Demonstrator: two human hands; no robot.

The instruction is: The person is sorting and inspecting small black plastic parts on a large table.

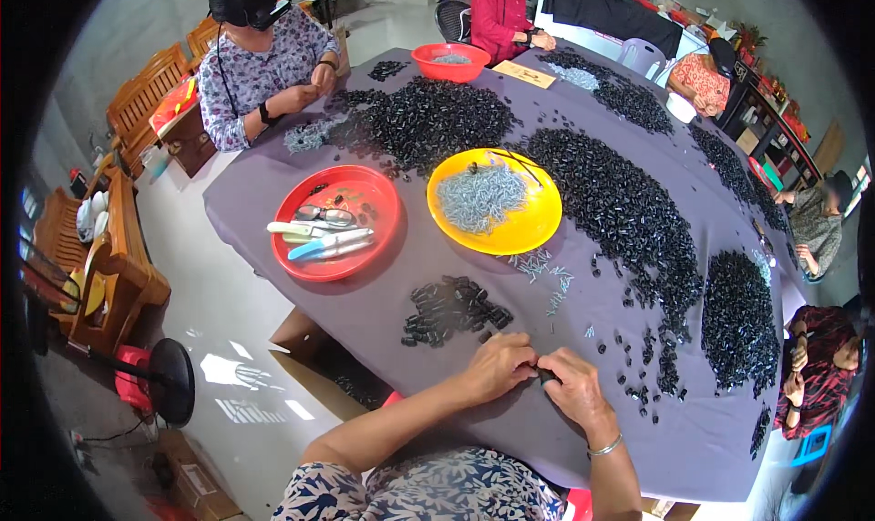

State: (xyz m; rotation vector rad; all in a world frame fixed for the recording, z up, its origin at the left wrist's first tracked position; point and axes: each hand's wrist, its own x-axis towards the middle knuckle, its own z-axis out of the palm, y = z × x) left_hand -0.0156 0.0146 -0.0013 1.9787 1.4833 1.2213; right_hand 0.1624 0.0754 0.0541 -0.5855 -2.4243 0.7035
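Observation:
My left hand (499, 368) and my right hand (572, 389) meet near the table's front edge, fingers pinched. Between them shows a small black part (546, 375), gripped in my right fingers. Whatever my left fingertips pinch is too small to make out. Just beyond my left hand lies a small heap of black cylindrical parts (447, 313). Farther off, a yellow bowl (540, 229) holds a pile of thin silvery screw-like pieces (478, 197) and a dark stick. Some of these pieces (551, 279) have spilled onto the cloth near the bowl.
A red basin (383, 247) with knives and glasses stands left of the yellow bowl. Large heaps of black parts (620, 202) spread across the grey tablecloth (510, 307). Several people work around the table. Below its left edge is an open cardboard box (314, 361); a wooden bench (123, 247) stands farther left.

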